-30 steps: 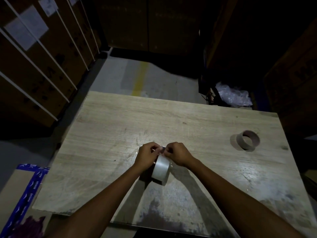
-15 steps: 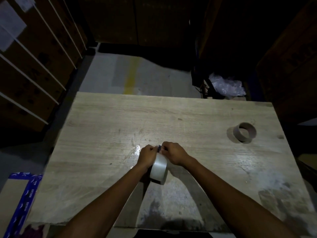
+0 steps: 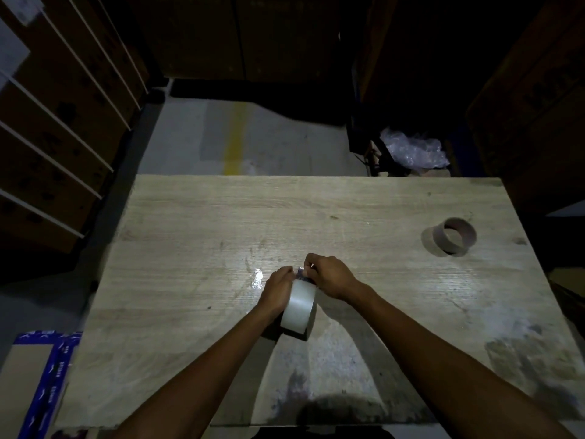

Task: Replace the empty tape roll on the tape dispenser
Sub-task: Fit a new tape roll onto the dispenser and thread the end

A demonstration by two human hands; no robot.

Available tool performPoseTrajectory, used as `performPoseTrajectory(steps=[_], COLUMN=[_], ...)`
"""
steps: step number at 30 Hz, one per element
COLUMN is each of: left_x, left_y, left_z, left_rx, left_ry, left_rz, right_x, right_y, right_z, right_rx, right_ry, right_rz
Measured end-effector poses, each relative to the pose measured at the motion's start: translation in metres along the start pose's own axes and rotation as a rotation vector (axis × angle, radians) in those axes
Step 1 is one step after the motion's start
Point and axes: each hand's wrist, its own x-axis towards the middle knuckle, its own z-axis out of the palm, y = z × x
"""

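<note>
Since a second ago your hands are hardly shifting. On the table [image 3: 196, 223], your left hand [image 3: 277, 291] is gripping the new tape roll [image 3: 299, 310]; your right hand [image 3: 329, 277] is pinching at its top edge, well apart from the empty core [image 3: 456, 236]. Thin film is tearing easily.

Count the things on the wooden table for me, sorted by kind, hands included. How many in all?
Full roll of clear tape, held on edge: 1
Empty cardboard core, far right of the table: 1
Hands on the roll, left hand and right hand: 2
Total: 4
No dispenser can be made out.
</note>
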Motion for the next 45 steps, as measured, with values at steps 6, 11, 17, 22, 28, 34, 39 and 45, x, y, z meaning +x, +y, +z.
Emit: performPoseTrajectory(steps=[6, 11, 17, 22, 28, 34, 39, 45], left_x=[0.004, 0.008, -0.004, -0.019, -0.028, -0.041, -0.058, -0.074], left_y=[0.015, 0.006, 0.019, 0.035, 0.067, 0.101, 0.118, 0.131], left_z=[-0.008, -0.008, -0.020, -0.025, -0.038, -0.052, -0.056, -0.049], left_rx=[-0.198, -0.486, -0.663, -0.629, -0.517, -0.421, -0.371, -0.381], left_ry=[-0.106, -0.157, -0.327, -0.356, -0.241, -0.194, -0.178, -0.183], left_rz=[-0.258, -0.361, -0.302, -0.202, 0.046, 0.245, 0.344, 0.400], right_x=[-0.005, -0.012, -0.019, -0.025, -0.038, -0.051, -0.061, -0.074], right_y=[-0.006, -0.017, -0.042, -0.060, -0.088, -0.108, -0.118, -0.125], right_z=[-0.005, -0.015, -0.032, -0.056, -0.084, -0.104, -0.119, -0.146], right_rx=[0.122, 0.212, 0.066, 0.070, 0.022, -0.008, 0.050, 0.110], right_ry=[0.022, 0.029, 0.064, 0.122, 0.264, 0.361, 0.362, 0.306], right_rz=[0.014, -0.008, -0.090, -0.096, -0.193, -0.282, -0.278, -0.296])
